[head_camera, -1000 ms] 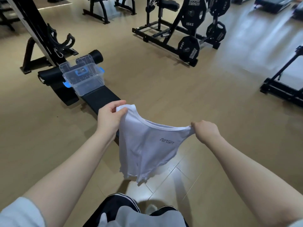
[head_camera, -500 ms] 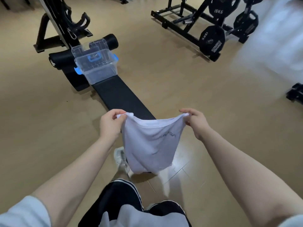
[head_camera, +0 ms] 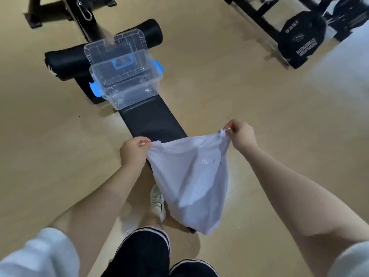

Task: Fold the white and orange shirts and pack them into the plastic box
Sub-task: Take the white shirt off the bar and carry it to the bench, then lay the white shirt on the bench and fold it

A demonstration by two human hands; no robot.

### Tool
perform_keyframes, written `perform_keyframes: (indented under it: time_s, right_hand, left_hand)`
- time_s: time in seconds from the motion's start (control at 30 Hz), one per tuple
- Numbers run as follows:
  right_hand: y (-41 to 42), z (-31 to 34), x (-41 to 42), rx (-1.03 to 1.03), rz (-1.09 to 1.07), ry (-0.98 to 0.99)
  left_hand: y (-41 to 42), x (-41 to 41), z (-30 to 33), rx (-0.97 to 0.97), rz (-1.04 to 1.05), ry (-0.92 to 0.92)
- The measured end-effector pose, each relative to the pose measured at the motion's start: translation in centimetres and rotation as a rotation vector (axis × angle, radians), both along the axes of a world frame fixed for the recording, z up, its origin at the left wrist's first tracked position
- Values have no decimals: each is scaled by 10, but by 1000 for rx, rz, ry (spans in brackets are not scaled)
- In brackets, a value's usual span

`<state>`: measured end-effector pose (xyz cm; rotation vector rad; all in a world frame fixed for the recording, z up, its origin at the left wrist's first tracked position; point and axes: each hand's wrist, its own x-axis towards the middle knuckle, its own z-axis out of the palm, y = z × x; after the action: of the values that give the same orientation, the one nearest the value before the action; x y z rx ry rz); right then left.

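The white shirt [head_camera: 191, 180] hangs in the air over the near end of a black gym bench [head_camera: 151, 120]. My left hand [head_camera: 132, 153] pinches its top left corner, and my right hand [head_camera: 240, 134] pinches the top right corner. Faint lettering shows on its front. A clear plastic box [head_camera: 127, 84] with blue latches stands open farther up the bench, its lid leaning back behind it. No orange shirt is in view.
A black roller pad [head_camera: 151, 33] and a machine frame [head_camera: 83, 15] stand behind the box. A weight rack with black plates [head_camera: 299, 43] is at the top right. My leg and white shoe [head_camera: 157, 200] are beside the bench on the wooden floor.
I have come closer to the bench, and the view has tipped down. My right hand has risen higher than my left, and the shirt now hangs over the bench end.
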<state>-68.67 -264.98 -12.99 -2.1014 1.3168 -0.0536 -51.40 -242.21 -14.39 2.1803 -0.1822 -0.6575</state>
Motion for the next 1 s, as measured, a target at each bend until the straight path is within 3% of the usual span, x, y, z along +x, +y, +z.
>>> perform_keyframes:
  time_s: [0.13, 0.3, 0.47, 0.7, 0.8, 1.0]
  right_hand:
    - [-29, -33, 57, -92, 101, 64]
    - [-62, -102, 147, -47, 141, 198]
    - [-83, -161, 217, 185, 34, 43]
    - [-98, -221, 293, 207, 2, -59]
    - [-95, -240, 305, 208, -33, -92]
    - [-70, -257, 244, 212, 104, 93]
  left_hand:
    - [-23, 48, -35, 56, 5, 13]
    - [-54, 120, -110, 217, 18, 0]
    - [-69, 170, -162, 200, 121, 19]
    - [-72, 240, -210, 188, 282, 2]
    - [-68, 250, -229, 225, 287, 65]
    - [-45, 204, -253, 367, 149, 274]
